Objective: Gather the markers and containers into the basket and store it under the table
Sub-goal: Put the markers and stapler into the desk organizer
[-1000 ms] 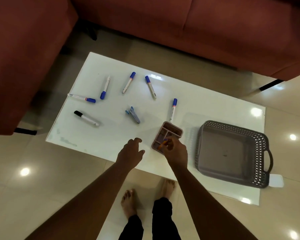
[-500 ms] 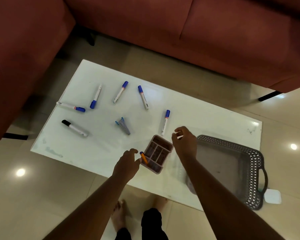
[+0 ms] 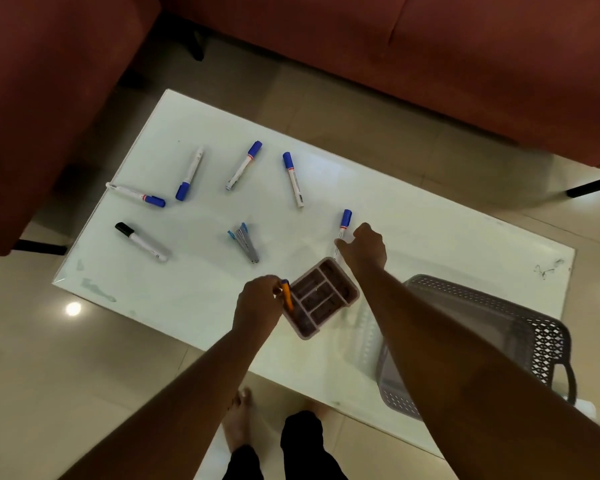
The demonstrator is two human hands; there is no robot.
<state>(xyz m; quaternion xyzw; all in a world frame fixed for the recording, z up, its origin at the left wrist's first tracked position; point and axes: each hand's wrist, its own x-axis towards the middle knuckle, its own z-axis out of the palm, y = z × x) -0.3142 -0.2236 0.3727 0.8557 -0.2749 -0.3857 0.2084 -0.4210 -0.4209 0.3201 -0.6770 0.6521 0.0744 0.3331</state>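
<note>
My left hand (image 3: 258,306) pinches a small orange pen (image 3: 287,295) over the left edge of a pink divided tray (image 3: 321,297) near the table's front edge. Just beyond the tray, my right hand (image 3: 364,249) touches the lower end of a blue-capped marker (image 3: 343,225), fingers curled around its tip. Several more blue-capped markers lie farther left, among them one (image 3: 293,178) pointing away and another (image 3: 244,165) beside it. A black-capped marker (image 3: 140,241) lies at the left. The grey perforated basket (image 3: 541,344) stands on the table's right end, partly hidden by my right arm.
A blue and grey stapler (image 3: 246,241) lies mid-table. The white glass table (image 3: 430,237) is ringed by a red-brown sofa (image 3: 395,46) behind and to the left. My bare feet stand on the tiled floor below the front edge.
My right hand left the pink tray and reached forward to the nearest blue-capped marker. The orange pen passed to my left hand, which now holds it at the tray's edge.
</note>
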